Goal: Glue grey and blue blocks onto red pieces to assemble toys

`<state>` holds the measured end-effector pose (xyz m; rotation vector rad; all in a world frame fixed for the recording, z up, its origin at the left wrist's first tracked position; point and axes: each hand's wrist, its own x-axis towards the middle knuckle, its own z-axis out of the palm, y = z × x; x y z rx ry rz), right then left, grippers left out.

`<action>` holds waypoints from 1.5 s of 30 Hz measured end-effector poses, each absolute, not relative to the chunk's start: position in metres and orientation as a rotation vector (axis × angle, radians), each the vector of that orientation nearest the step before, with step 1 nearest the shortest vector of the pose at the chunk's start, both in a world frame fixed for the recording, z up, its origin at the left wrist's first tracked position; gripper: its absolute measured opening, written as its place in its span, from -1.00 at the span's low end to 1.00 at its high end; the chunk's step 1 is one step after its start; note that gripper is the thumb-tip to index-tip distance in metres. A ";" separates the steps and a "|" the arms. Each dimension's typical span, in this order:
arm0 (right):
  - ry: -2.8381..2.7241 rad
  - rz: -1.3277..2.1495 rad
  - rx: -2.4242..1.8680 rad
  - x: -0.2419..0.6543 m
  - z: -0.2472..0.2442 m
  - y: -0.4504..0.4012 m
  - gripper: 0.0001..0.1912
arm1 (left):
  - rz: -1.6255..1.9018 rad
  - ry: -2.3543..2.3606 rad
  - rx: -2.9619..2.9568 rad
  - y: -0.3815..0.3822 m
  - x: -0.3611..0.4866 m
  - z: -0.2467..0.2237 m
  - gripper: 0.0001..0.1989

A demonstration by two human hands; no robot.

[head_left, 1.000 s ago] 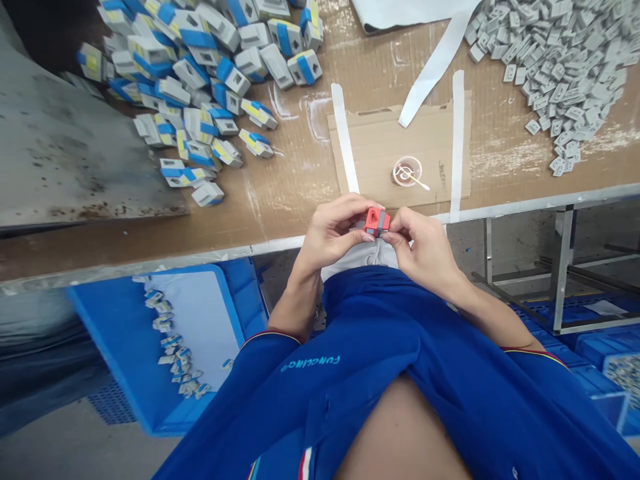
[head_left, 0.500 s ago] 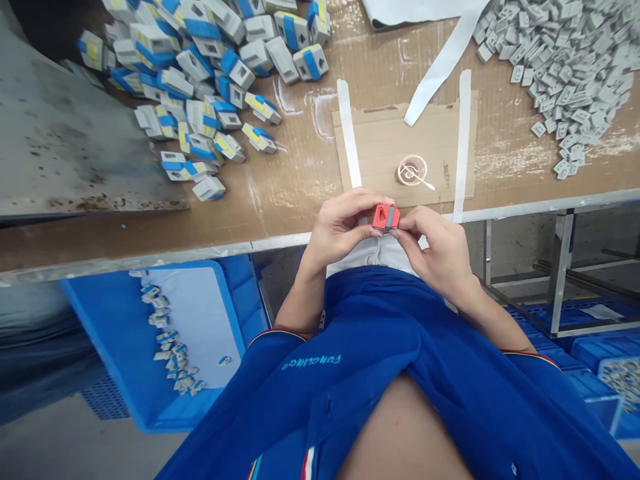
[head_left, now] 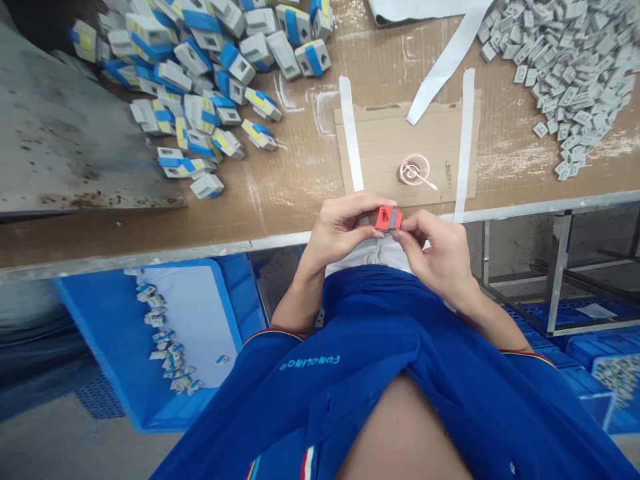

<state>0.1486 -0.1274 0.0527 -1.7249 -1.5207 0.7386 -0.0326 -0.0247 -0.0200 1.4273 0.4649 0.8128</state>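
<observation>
A small red block (head_left: 384,218) with a grey band and a hole in its face is held between my hands, just over the table's front edge. My left hand (head_left: 345,225) pinches its left end between thumb and fingers. At its right end, the thumb and fingertips of my right hand (head_left: 434,248) are closed on the block. Beyond the hands, a small clear cup (head_left: 415,170) with a cotton swab (head_left: 426,181) leaning in it stands on a cardboard sheet (head_left: 385,137) taped to the table.
Grey blocks with blue and yellow bands (head_left: 200,120) are heaped at left beside a metal sheet (head_left: 75,147). Small grey pieces (head_left: 570,87) lie piled at right. A white strip (head_left: 445,67) reaches the cardboard. A blue bin (head_left: 110,333) stands below left, a metal frame (head_left: 557,273) below right.
The view has shifted slightly. Both hands keep the red block in nearly the same place and pose.
</observation>
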 end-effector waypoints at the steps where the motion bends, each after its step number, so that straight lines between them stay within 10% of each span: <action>1: -1.517 0.730 -1.742 0.148 0.053 -0.128 -0.82 | 0.804 0.461 1.433 -0.024 -0.033 -0.020 -0.55; 45: -1.434 0.861 -1.817 0.137 0.059 -0.112 -0.81 | 0.787 0.532 1.197 -0.025 -0.035 -0.017 -0.58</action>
